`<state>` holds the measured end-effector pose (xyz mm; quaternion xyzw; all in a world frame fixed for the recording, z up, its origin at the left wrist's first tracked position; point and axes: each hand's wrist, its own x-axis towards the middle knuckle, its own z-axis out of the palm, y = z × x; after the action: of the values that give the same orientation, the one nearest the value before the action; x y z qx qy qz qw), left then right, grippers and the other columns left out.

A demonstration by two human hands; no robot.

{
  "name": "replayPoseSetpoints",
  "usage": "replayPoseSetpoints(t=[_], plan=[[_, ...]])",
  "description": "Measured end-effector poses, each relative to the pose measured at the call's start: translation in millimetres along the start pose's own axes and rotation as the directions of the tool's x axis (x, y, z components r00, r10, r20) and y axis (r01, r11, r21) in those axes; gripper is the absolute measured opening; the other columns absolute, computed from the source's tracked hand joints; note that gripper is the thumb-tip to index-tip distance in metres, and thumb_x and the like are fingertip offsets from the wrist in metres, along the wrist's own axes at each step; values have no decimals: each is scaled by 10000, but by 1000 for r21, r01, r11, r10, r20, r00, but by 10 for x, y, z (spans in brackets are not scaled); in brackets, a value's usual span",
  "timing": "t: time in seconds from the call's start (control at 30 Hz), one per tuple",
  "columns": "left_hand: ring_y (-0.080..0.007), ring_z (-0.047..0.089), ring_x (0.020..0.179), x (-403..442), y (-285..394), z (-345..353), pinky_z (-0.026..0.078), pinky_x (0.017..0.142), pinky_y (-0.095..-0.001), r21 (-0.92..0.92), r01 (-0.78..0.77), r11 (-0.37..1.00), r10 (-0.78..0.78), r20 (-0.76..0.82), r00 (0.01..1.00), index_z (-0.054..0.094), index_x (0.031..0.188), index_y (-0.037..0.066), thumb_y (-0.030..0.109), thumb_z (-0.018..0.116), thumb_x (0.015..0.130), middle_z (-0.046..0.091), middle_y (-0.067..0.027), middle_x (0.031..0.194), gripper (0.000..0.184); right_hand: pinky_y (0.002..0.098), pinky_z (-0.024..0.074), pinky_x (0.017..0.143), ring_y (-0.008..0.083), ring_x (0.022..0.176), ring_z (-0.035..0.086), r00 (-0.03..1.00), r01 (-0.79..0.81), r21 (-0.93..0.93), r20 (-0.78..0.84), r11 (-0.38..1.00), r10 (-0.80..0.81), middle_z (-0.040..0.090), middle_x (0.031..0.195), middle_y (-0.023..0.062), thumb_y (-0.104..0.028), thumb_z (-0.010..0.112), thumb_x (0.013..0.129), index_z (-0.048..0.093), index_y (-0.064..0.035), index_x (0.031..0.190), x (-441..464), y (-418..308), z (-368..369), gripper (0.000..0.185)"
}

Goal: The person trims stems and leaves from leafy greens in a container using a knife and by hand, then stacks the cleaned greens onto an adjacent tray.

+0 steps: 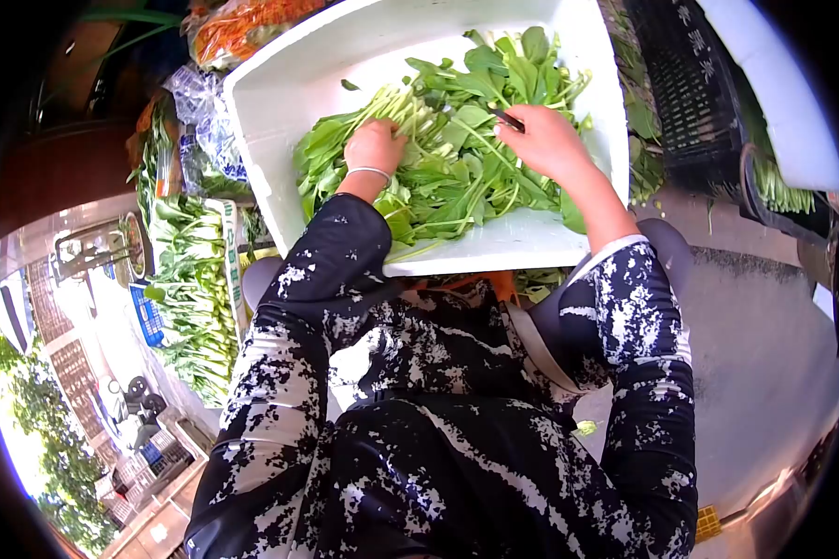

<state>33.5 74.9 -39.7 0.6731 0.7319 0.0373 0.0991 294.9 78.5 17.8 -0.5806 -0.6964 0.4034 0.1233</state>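
Leafy green stems (pixel 475 177) lie heaped in a white foam box (pixel 308 74) in front of me. My left hand (pixel 375 149) is down on the left part of the heap, its fingers curled round some pale stems. A thin light band circles that wrist. Over the right part of the greens, my right hand (pixel 543 140) is closed on a small dark tool (pixel 507 119), whose far end points left over the leaves. What kind of tool it is, I cannot make out.
Left of the box stand bagged vegetables (pixel 210 130), a row of leafy greens (pixel 191 298) and a blue crate (pixel 146 312). Black crates (pixel 685 93) stand on the right, with more greens (pixel 781 191). The box's near rim is close to my body.
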Motion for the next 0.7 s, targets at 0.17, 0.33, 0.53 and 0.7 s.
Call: replayPoseSetpoints(t=[0.17,0.33,0.53,0.7], plan=[[-228,625,744,-136,-20,-236,490,693,-320,-147,59,987,-50,62,997,665,884,57,250,694,702,652,-99,811,267,387,461,629,303,677,588,999,23,45,31,999,-25,604,711,134,-345,554,814,625,-81,877,-4,-159,35,281],[-168,608,746,-580,202,-898,472,702,-275,-527,-76,847,82,-12,997,597,921,3,209,688,756,638,-86,812,279,223,396,529,78,618,507,973,162,569,42,806,-225,554,712,9,-409,491,889,605,-12,1022,-149,-402,192,435],[-108,567,733,-721,462,-1113,465,637,-220,-945,225,237,171,269,948,524,971,-21,86,579,852,596,-49,813,169,161,316,478,35,547,389,938,71,807,146,587,-314,525,737,-12,-293,458,923,511,-31,1209,-230,-467,246,392],[-138,581,675,-722,591,-1113,463,611,-228,-912,355,206,178,391,903,545,1014,-9,142,549,876,607,-62,823,205,160,311,457,36,536,395,932,28,894,138,446,-334,543,735,-5,-319,504,902,500,-30,1221,-200,-405,182,431]])
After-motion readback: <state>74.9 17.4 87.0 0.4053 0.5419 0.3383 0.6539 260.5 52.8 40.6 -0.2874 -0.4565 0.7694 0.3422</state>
